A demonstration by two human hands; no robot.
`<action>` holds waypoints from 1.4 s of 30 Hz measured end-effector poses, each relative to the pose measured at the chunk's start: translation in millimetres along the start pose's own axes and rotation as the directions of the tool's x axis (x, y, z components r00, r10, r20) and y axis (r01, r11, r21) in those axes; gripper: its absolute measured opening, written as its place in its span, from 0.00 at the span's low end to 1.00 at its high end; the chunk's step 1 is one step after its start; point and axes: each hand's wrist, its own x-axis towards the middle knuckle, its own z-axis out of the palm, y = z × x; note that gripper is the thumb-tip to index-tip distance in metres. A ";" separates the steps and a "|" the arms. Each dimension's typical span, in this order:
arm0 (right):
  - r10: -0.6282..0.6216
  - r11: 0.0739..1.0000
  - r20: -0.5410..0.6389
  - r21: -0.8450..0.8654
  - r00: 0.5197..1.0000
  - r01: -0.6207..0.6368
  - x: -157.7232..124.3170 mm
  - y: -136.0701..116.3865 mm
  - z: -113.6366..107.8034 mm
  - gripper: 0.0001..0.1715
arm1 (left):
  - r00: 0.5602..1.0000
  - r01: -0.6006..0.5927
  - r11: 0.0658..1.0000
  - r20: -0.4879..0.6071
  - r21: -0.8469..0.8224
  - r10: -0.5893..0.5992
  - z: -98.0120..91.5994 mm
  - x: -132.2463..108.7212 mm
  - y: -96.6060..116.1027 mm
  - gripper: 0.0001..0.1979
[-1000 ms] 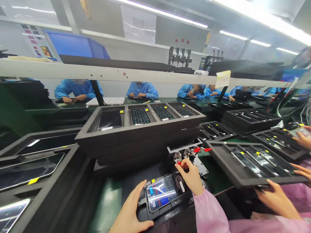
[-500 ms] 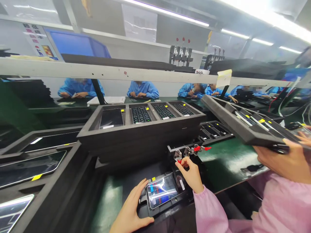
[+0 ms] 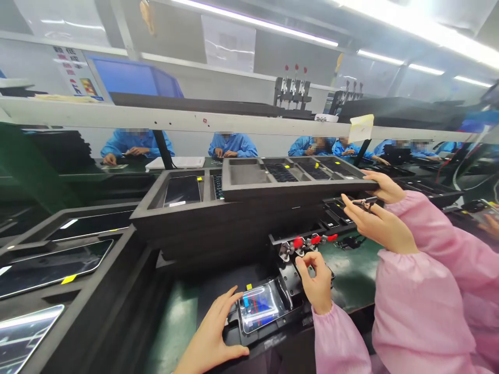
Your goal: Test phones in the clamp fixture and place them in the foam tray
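My left hand (image 3: 212, 332) is open, its fingers and thumb spread around the left end of a black fixture (image 3: 268, 340). Lying face up in the fixture is a phone screen (image 3: 259, 306) with a shiny film and a yellow tab at its top edge. A thin strip curves up at its right end. Past that end, my right hand (image 3: 316, 283) is curled in a pinch above the fixture's bracket (image 3: 290, 278), close to the metal toggle clamps with red handles (image 3: 297, 242). What lies between its fingertips, if anything, is hidden.
A co-worker's hands in pink sleeves (image 3: 421, 306) hold a foam tray (image 3: 249, 189) over the stack of foam trays (image 3: 218, 223). More trays with screens (image 3: 70, 265) stand at left. A white shelf beam (image 3: 234, 122) crosses above. Several people in blue sit opposite.
My right hand has moved slightly right, away from the front clamp handle, which has swung up. The co-worker's tray has come left onto the stack. My left hand stays at the fixture.
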 end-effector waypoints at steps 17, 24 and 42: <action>-0.185 0.981 -0.043 -0.071 0.982 0.182 -102.5 13.5 -2.1 0.10 | 0.998 -0.020 0.989 0.068 0.144 0.010 23.6 28.7 21.5 0.46; -0.040 0.992 0.179 -0.111 0.983 0.060 -126.8 37.1 6.9 0.14 | 0.997 -0.020 0.981 0.079 0.192 0.005 24.8 31.5 21.9 0.43; 0.189 0.978 -0.085 0.109 0.978 -0.180 -109.0 54.0 11.6 0.13 | 0.581 -0.078 0.803 -0.627 0.591 0.518 -224.2 86.1 149.9 0.14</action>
